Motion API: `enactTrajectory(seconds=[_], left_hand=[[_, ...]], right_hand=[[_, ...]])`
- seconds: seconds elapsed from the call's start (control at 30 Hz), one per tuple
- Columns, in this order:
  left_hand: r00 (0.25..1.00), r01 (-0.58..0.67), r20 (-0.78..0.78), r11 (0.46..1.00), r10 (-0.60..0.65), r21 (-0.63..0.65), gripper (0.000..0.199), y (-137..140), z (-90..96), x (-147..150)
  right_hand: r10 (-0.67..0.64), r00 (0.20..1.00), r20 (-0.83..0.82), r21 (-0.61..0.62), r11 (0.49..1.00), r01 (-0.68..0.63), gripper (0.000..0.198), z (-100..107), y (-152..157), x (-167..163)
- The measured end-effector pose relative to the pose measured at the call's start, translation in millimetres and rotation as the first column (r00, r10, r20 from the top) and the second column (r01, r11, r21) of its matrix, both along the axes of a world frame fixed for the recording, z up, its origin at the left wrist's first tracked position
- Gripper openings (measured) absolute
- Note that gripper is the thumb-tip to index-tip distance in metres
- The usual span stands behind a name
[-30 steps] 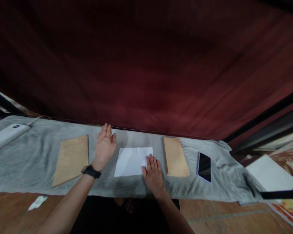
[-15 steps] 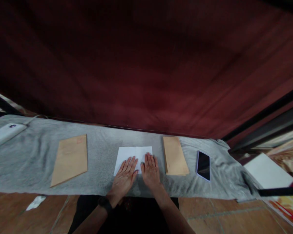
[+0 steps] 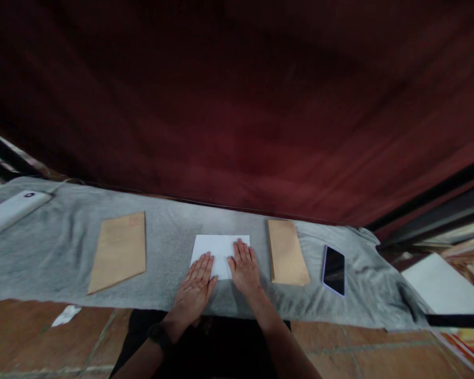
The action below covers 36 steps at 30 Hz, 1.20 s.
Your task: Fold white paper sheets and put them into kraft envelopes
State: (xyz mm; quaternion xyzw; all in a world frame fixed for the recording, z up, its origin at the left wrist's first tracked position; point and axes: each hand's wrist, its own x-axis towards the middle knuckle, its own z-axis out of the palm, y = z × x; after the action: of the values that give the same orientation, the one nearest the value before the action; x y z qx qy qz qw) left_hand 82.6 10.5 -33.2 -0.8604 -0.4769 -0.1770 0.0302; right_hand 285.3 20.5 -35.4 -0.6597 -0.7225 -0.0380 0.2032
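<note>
Grey cloth [image 3: 166, 226] | maroon curtain [image 3: 237, 116] beyond | tiled floor [image 3: 395, 358] | left hand [image 3: 193, 288], right hand [image 3: 245, 269]: grip unclosed, flat on paper [image 3: 220, 246]

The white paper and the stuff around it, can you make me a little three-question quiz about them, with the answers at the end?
1. True or false: the left hand and the right hand both touch the white paper.

2. Count: in how many separate places does brown paper lie on the gray cloth?

3. Fill in the gap: the dark wristband is on the ____ arm.

Key:
1. True.
2. Two: one on each side of the white paper.
3. Left.
</note>
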Motion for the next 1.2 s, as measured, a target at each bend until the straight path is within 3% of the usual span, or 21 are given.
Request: enactTrajectory(seconds=[0.2,0.37,0.53,0.67,0.87,1.2], left_hand=[[0.998,-0.066,-0.013,0.998,0.066,0.003,0.061,-1.6,2.7,-16.6],[0.999,-0.044,0.024,0.997,0.045,-0.063,0.06,14.9,12.7,20.6],[0.998,-0.046,0.037,0.995,0.049,-0.086,0.061,45.7,7.3,52.0],[0.997,-0.068,0.023,0.994,0.071,-0.091,0.061,57.6,5.5,39.2],[0.992,-0.12,0.023,0.988,0.122,-0.101,0.064,54.4,10.0,24.2],[0.995,-0.102,-0.005,0.988,0.102,-0.117,0.056,53.9,11.5,23.8]], right_hand=[[-0.033,0.999,0.022,0.006,0.999,0.033,0.056,-2.9,-5.3,13.7],[-0.041,0.999,0.019,-0.001,0.999,0.041,0.057,-2.5,-7.0,13.9],[-0.035,0.999,0.03,-0.008,0.999,0.035,0.058,0.2,-7.1,13.4],[-0.034,0.999,0.023,-0.012,0.999,0.034,0.057,-0.2,-8.1,14.2],[-0.036,0.999,0.003,-0.014,0.999,0.036,0.055,0.7,-6.1,12.6],[0.057,0.998,-0.032,-0.072,0.996,-0.059,0.048,2.3,18.7,-28.2]])
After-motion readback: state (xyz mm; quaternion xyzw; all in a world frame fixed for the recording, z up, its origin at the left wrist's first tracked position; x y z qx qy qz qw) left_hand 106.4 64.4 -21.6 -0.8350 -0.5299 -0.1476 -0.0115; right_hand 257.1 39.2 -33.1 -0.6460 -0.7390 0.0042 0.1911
